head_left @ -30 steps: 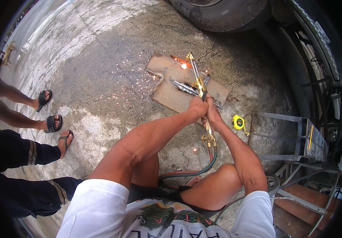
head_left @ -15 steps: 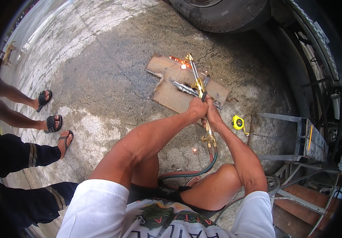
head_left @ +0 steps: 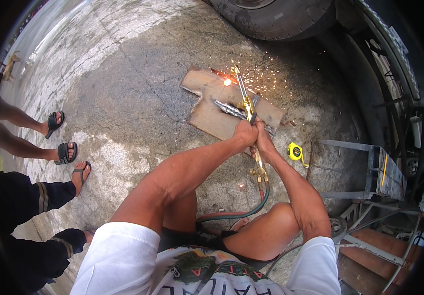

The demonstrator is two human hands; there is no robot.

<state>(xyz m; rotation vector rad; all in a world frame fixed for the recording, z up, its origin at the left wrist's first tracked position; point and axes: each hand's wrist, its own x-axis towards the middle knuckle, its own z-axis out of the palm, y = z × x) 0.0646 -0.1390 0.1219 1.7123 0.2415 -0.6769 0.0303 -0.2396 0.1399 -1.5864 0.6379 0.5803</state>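
Observation:
Both of my hands are closed around a brass cutting torch (head_left: 249, 105). My left hand (head_left: 246, 132) grips it just ahead of my right hand (head_left: 265, 141), and the two touch. The torch's head points away from me over a rusty steel plate (head_left: 211, 118) on the concrete. A bright orange glow (head_left: 227, 82) burns on the plate below the tip, and sparks (head_left: 263, 78) spray to the far right. A grey ridged metal bar (head_left: 229, 109) lies across the plate. Red and green hoses (head_left: 241, 214) run from the torch's rear valves toward my legs.
A yellow tape measure (head_left: 295, 151) lies right of my hands. A metal stand (head_left: 369, 169) and a large tyre (head_left: 276, 22) border the right and far sides. Two people's sandalled feet (head_left: 65, 153) are at the left.
Sparks now fan out from the torch tip to the right, and the red glow along the cut line has dimmed. My hands hold the same place. The nearest dark-trousered leg at left has shifted.

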